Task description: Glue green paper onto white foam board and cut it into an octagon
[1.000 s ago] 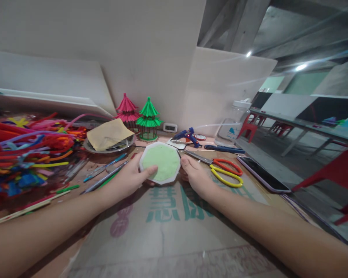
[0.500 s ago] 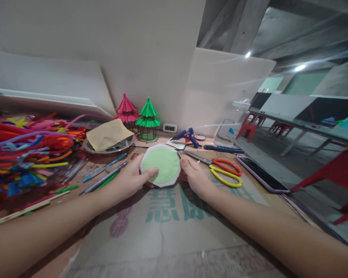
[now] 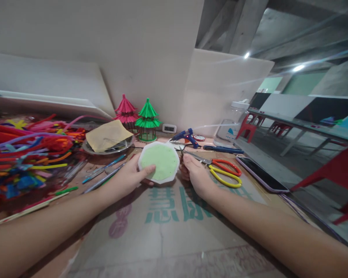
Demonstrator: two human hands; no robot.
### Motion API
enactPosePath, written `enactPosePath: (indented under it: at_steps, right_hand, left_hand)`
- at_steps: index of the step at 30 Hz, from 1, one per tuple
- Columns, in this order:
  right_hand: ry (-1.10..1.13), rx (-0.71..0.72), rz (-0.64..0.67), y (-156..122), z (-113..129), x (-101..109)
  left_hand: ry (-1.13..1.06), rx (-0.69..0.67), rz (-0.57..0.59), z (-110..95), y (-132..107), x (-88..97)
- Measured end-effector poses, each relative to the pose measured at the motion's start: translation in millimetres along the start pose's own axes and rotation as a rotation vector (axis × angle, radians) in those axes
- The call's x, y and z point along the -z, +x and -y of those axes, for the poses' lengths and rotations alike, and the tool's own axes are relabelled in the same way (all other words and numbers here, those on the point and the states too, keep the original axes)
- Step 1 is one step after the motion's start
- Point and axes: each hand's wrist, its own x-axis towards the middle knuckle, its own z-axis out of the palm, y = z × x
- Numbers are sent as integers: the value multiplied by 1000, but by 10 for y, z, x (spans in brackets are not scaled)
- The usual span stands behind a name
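Note:
A flat many-sided piece (image 3: pixel 160 161), pale green on top with a white rim, is held just above the cardboard sheet (image 3: pixel 168 227). My left hand (image 3: pixel 127 178) grips its left edge, thumb lying on the green face. My right hand (image 3: pixel 195 175) sits at the piece's right edge with fingers curled; whether it grips the piece or holds a small thin tool I cannot make out. Red-and-yellow scissors (image 3: pixel 220 169) lie just right of that hand.
A heap of coloured pipe cleaners (image 3: pixel 26 154) fills the left. Pens (image 3: pixel 104 170) lie near my left hand. A plate with tan paper (image 3: pixel 108 137), pink and green model pavilions (image 3: pixel 137 117), a blue glue gun (image 3: pixel 187 136) and a phone (image 3: pixel 262 174) surround the work area.
The green piece has shifted slightly left and turned a little in my left hand. My right hand has come slightly off its edge.

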Motion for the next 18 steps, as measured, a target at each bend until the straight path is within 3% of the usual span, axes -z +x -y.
enactPosePath:
  at_steps: [18]
  right_hand:
    - [-139,47,38,-36,18,-7]
  left_hand:
    - [-98,-17,-37,32,-6,-10]
